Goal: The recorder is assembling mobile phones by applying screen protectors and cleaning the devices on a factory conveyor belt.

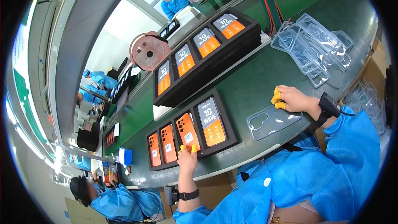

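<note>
My left hand (188, 157), with yellow finger covers, is at the near end of an orange phone (186, 129), its fingers closed on that edge. The phone lies back up in the third slot of a black foam tray (229, 135). Two more orange phones (168, 143) fill the slots to its left. The slot to its right holds a phone with a grey-and-orange printed front (211, 121). My right hand (289, 98), also in yellow finger covers, has curled fingers at the far edge of a clear phone case (269, 123). The case lies on the green tabletop.
A stack of black trays (207, 64) holding several phones stands farther back. Loose clear cases (317, 47) are piled at far right. A pinkish round fan (150, 51) sits behind the trays. Co-workers in blue (120, 201) are at left and at the back (175, 3).
</note>
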{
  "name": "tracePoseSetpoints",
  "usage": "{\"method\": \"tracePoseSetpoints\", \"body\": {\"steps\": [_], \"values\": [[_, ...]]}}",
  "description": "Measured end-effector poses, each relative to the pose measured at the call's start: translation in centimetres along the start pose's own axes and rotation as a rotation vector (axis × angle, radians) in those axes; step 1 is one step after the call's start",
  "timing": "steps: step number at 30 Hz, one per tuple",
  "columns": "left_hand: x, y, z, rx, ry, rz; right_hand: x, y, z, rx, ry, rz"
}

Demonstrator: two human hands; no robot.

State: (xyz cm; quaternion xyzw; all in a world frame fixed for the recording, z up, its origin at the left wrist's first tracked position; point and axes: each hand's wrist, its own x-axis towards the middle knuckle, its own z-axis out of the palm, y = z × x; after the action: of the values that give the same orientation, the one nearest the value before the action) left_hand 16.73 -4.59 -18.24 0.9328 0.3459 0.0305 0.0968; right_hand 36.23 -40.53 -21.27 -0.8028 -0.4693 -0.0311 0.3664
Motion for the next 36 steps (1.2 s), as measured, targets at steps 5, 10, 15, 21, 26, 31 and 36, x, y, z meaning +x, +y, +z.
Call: {"method": "tracePoseSetpoints", "body": {"steps": [5,10,15,21,26,31,36], "values": [[3.4,-3.2,0.0,-0.473,-0.002,-0.043,0.4,-3.0,-1.5,-0.006,0.151,-0.004],[3.8,-0.5,-2.4,-1.139,-0.112,0.021,2.2,-7.6,-2.6,0.613,0.063,0.205],[-3.4,10.7,-0.6,-1.538,-0.313,0.248,3.6,-8.0,4.5,0.717,0.177,0.262],[-3.8,13.8,2.9,-0.398,0.105,0.876,1.8,-8.2,-1.0,0.307,0.436,0.037],[-4.0,14.8,3.2,-0.199,0.075,0.986,-0.9,-6.3,-3.4,-0.174,-0.097,-0.310],[-4.1,16.0,3.3,-0.202,-0.112,0.927,-2.6,-4.9,-1.6,-0.193,-0.142,0.005],[-5.2,15.2,2.7,-0.501,-0.036,0.864,0.0,-3.8,-2.5,-0.210,-0.253,0.064]]}}
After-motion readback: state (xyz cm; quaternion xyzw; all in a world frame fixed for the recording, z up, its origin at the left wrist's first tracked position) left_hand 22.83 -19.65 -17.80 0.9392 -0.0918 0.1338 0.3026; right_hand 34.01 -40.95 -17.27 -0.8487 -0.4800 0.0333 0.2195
